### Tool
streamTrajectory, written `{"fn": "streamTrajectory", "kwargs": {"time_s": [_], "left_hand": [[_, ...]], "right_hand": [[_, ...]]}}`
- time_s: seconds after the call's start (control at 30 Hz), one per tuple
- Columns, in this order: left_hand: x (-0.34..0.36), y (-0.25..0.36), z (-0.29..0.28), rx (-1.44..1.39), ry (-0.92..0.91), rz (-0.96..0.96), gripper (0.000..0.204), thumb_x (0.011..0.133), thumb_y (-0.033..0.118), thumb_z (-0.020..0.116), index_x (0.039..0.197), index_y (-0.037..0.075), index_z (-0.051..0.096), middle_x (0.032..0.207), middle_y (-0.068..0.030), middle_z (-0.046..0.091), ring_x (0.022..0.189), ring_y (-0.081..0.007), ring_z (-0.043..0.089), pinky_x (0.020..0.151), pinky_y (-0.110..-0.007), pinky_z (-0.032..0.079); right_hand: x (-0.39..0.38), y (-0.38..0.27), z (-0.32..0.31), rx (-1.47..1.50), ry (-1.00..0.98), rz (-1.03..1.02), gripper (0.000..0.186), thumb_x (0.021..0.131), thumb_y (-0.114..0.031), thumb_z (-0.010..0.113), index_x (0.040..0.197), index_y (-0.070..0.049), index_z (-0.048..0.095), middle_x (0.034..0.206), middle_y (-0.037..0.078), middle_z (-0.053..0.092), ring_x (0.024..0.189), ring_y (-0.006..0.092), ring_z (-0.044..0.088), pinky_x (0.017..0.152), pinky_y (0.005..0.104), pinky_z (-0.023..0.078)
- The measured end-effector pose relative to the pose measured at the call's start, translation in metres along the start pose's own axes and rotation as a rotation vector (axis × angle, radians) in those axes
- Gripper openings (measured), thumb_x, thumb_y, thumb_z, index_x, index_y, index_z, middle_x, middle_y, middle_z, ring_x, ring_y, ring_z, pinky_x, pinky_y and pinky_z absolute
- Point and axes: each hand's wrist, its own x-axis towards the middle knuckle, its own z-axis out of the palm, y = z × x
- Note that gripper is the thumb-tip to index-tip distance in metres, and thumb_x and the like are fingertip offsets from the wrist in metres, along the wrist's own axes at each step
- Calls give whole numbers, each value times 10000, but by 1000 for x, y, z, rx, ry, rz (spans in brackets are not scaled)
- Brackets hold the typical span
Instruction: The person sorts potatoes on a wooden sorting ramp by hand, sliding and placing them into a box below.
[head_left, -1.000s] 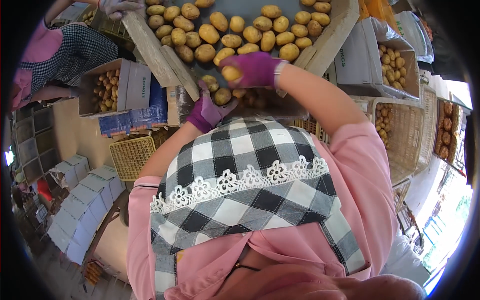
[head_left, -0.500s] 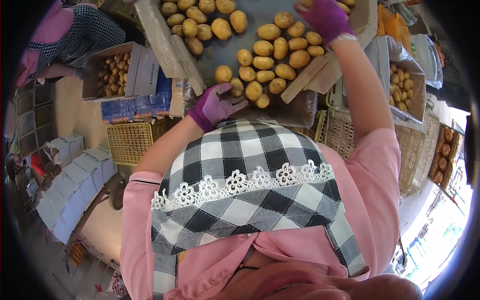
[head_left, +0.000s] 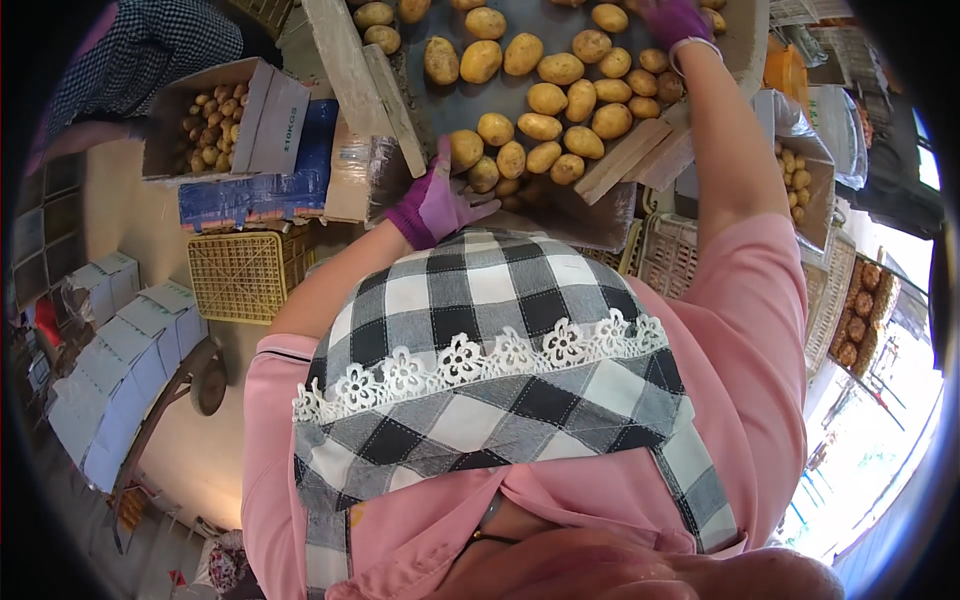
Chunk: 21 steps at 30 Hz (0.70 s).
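Yellow potatoes (head_left: 540, 127) lie spread over a grey sorting surface (head_left: 440, 105). They bunch toward its near opening between wooden boards (head_left: 640, 155). At the left of this opening is my left hand (head_left: 437, 205) in a purple glove, fingers spread, beside the nearest potatoes and holding none. Below the opening a plastic-lined carton (head_left: 600, 215) sits close to my checked apron; a few potatoes show at its mouth. My right hand (head_left: 680, 20), also purple-gloved, reaches to the far right of the surface beside potatoes. The upper picture edge cuts off its fingers, so their grip is hidden.
A carton of potatoes (head_left: 215, 130) stands left on blue boxes (head_left: 260, 195), above a yellow crate (head_left: 237, 277). Another potato carton (head_left: 800, 190) is at right. White boxes (head_left: 125, 370) line a cart. A co-worker in checked clothing (head_left: 150, 60) stands at upper left.
Potatoes at the opening have shifted nearer, some dropping lower into the carton's mouth. My right hand has moved slightly farther up. My left thumb now points upward along the board.
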Motion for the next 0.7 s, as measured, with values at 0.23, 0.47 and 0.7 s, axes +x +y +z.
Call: {"fn": "streamTrajectory", "kwargs": {"time_s": [0.23, 0.47, 0.7], "left_hand": [[14, 0, -27, 287, 5, 38, 654, 859, 332, 649, 1390, 142, 317, 1352, -111, 441, 1177, -265, 500, 987, -422, 439], [1, 1, -6, 813, -284, 140, 322, 846, 169, 636, 1134, 53, 549, 1144, -97, 577, 1055, -248, 563, 952, -408, 464], [1, -10, 26, -39, 94, 29, 568, 861, 367, 644, 1308, 141, 376, 1318, -129, 403, 1231, -367, 388, 1039, -509, 375]], "right_hand": [[-54, -142, -70, 163, -159, -606, 465, 782, -332, 659, 1198, -152, 553, 1280, 158, 516, 1155, 360, 515, 943, 455, 437], [-185, -146, -72, 639, -317, -749, 274, 866, -304, 570, 1064, -137, 659, 1308, 177, 495, 1190, 346, 488, 999, 440, 389], [-96, -115, -56, 390, -100, 118, 588, 838, -502, 535, 1277, -112, 512, 1280, 218, 508, 1181, 439, 467, 937, 504, 426]]}}
